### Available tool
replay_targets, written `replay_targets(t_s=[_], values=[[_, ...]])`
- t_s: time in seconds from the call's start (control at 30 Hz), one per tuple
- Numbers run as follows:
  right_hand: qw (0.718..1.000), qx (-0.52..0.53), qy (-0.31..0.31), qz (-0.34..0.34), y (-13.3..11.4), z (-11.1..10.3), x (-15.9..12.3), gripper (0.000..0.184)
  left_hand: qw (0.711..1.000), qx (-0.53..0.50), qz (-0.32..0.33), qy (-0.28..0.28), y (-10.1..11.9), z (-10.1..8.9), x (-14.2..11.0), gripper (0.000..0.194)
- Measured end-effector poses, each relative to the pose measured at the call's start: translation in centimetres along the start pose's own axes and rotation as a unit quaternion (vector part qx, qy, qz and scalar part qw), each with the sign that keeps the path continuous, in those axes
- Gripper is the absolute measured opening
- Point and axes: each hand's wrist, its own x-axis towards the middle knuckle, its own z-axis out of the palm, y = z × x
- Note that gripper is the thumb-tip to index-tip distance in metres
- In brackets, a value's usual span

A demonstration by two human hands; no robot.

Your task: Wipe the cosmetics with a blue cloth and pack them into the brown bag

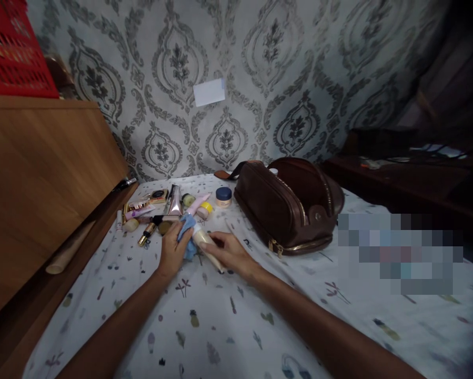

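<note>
My left hand (173, 248) is closed on a blue cloth (188, 231) and presses it against the top of a cream tube (205, 245). My right hand (230, 253) grips the lower part of that tube, which lies tilted just above a white patterned sheet (220, 326). Beyond my hands lie several small cosmetics: a pink tube (197, 202), a silver tube (175, 202), a gold lipstick (147, 233), a yellow-capped jar (207, 207) and a round jar with a dark lid (223, 196).
A brown leather toiletry bag (287, 208) stands unzipped to the right of the cosmetics. A wooden cabinet (39, 179) rises on the left with a red crate (11, 50) on top. Patterned wallpaper backs the scene; dark furniture (410, 179) sits at the right.
</note>
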Motion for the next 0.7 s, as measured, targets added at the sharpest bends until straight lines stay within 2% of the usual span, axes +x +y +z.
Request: replay_targets(t_s=[0.17, 0.23, 0.37, 0.47, 0.53, 0.7], values=[[0.989, 0.132, -0.036, 0.062, -0.2, -0.3, -0.3, 0.042, 0.995, 0.038, 0.082, -0.032, -0.6, -0.3, -0.1, 0.037], [0.99, 0.122, -0.044, 0.06, -0.1, -0.3, -0.4, 0.043, 0.992, 0.043, 0.107, -0.057, -0.8, -0.5, 0.0, 0.039], [0.999, 0.026, -0.027, 0.016, -0.1, 0.0, -0.3, 0.034, 0.985, 0.058, 0.125, -0.107, -0.7, -0.9, 0.1, 0.035], [0.998, -0.058, -0.002, -0.025, -0.2, 0.3, -0.5, 0.025, 0.982, 0.062, 0.114, -0.136, -0.5, -1.0, 0.3, 0.034], [0.991, -0.119, 0.009, -0.058, -0.4, 0.4, -0.8, 0.025, 0.983, 0.052, 0.094, -0.148, -0.4, -0.9, 0.4, 0.037], [0.958, -0.262, 0.008, -0.119, -0.7, 0.6, -1.5, 0.026, 0.983, -0.031, -0.021, -0.18, -0.8, -0.8, 0.7, 0.051]])
